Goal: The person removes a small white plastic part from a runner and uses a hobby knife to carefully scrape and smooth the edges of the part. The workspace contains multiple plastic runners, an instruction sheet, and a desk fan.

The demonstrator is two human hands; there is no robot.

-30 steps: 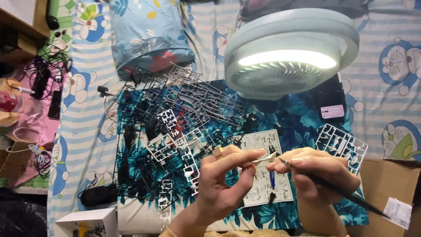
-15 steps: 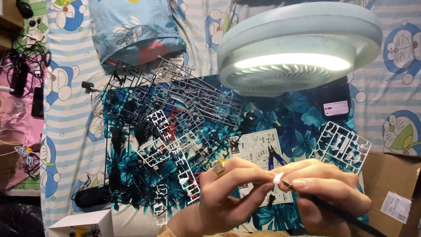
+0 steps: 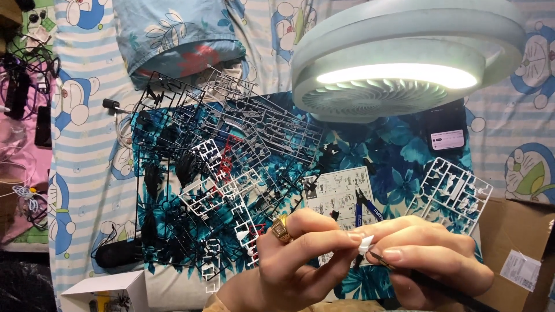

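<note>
My left hand [image 3: 295, 260], with a gold ring on one finger, pinches a small white plastic part [image 3: 365, 244] between thumb and fingertips at the bottom centre. My right hand [image 3: 433, 257] meets it from the right, touching the same part and gripping a thin dark tool [image 3: 445, 288] whose tip rests at the part. Both hands hover over a printed instruction sheet [image 3: 335, 190] lying on a blue flower-print cloth [image 3: 399, 144].
Black, grey and white plastic part frames [image 3: 231, 150] are piled left of centre, with one white frame [image 3: 454, 190] at the right. Blue-handled nippers [image 3: 365, 207] lie on the sheet. A round lit lamp [image 3: 404, 63] hangs above. A cardboard box [image 3: 520, 254] sits at the right.
The view has shifted a little, so the lamp looms larger. My hands have closed together, and the white part now sits between both sets of fingertips with the tool tip against it.
</note>
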